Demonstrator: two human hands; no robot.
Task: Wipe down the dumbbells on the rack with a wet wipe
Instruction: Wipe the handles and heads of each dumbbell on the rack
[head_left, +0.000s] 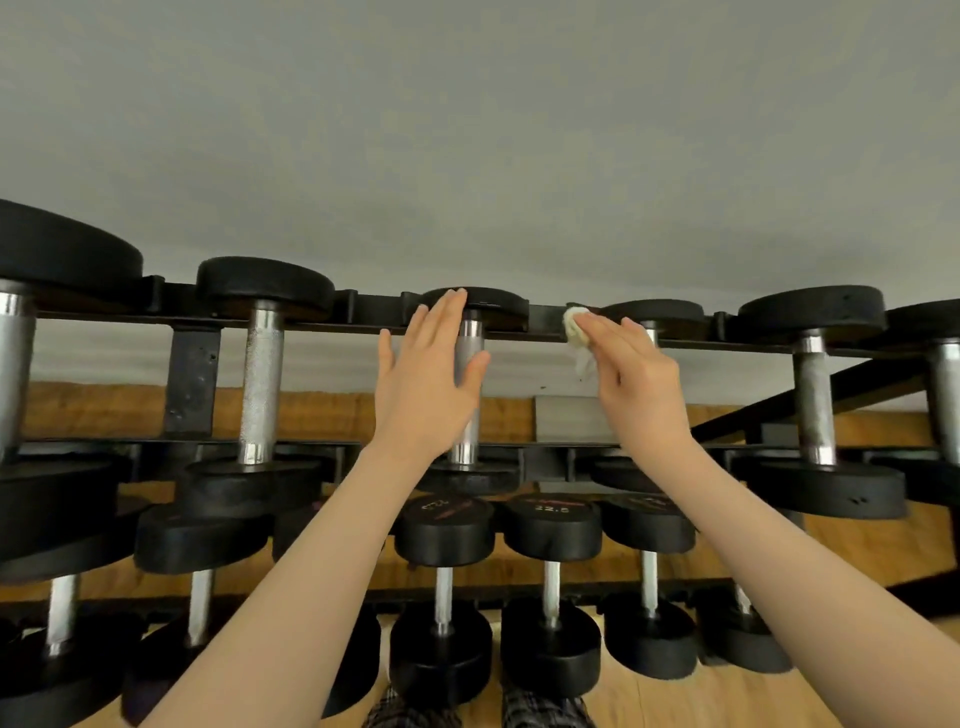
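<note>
Wiping is under way along the top row of the rack (540, 314), at the middle of the frame. I am pressing the bunched wet wipe (576, 332) with my right hand (639, 379), fingers fairly straight over it, against the rail just left of a small dumbbell (652, 312). My left hand (426, 384) is reaching flat and spread, holding nothing, its fingertips touching the far head of the centre dumbbell (470, 332). Which weights are already clean I cannot tell; nothing looks wet. Judging by that, the lower row (550, 587) and the big ones at upper left are probably waiting.
</note>
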